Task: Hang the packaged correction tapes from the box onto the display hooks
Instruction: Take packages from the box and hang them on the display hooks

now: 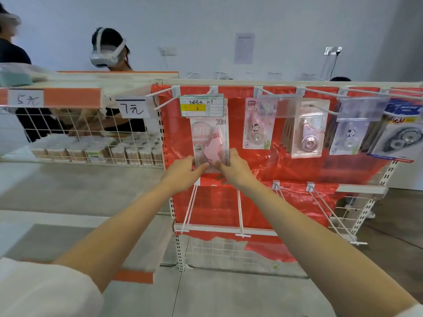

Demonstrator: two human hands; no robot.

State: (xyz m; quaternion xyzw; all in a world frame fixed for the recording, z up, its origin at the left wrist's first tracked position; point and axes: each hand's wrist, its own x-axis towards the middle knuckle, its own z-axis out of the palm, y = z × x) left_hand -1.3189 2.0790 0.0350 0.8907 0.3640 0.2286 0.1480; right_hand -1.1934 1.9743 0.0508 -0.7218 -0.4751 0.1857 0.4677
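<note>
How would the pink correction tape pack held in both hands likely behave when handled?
The pink pack looks like a flat card with a clear plastic shell, so probably fairly stiff and light. The glossy shell may be slippery; the left hand and right hand pinch its lower edge. Hanging, it would likely swing.

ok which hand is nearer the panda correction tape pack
Right. The right hand grips the pink pack at its lower right edge, on the side facing the panda pack. The left hand holds the pink pack's lower left edge, farther away.
</note>
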